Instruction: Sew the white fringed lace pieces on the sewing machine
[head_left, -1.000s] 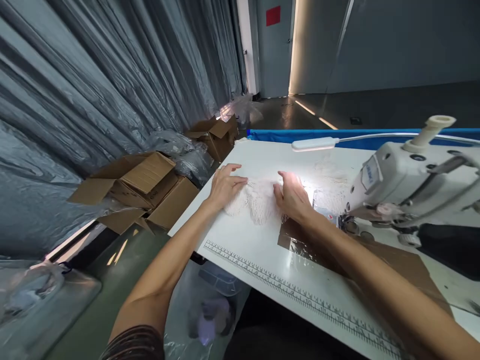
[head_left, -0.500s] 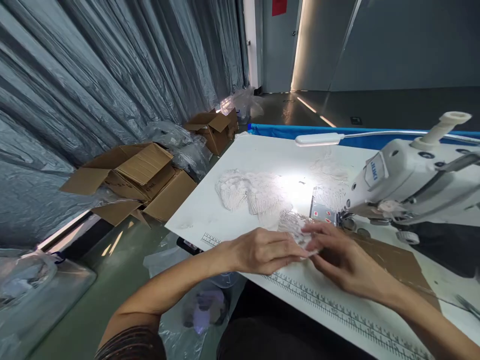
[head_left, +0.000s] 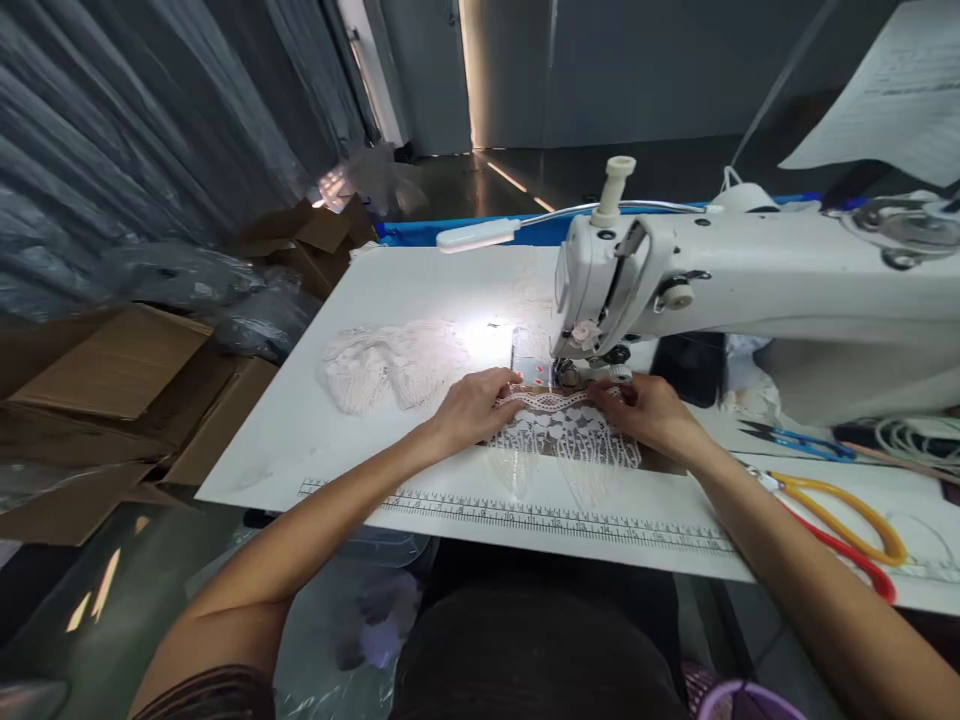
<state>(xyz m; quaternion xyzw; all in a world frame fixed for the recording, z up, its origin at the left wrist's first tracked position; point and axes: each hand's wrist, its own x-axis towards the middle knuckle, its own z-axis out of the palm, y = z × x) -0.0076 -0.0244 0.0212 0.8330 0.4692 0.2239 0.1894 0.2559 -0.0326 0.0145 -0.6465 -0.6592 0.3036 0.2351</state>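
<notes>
A piece of white lace trim (head_left: 564, 432) lies flat on the white sewing table (head_left: 390, 280), its top edge at the presser foot of a white sewing machine (head_left: 750, 280). My left hand (head_left: 474, 405) presses down on the lace's left end. At the lace's right end, just below the needle area, rests my right hand (head_left: 646, 412). A pile of finished white lace (head_left: 390, 362) sits to the left under the lamp's bright spot.
Yellow and red handled scissors (head_left: 840, 520) and blue snips (head_left: 806, 440) lie on the table at the right. A ruler strip (head_left: 525, 512) runs along the front edge. Open cardboard boxes (head_left: 120, 390) and plastic bags stand on the floor at left, against a grey curtain.
My hands left the lace pile, picked up a fresh lace piece near the table's front edge and laid it under the machine's foot. The view swung right.
</notes>
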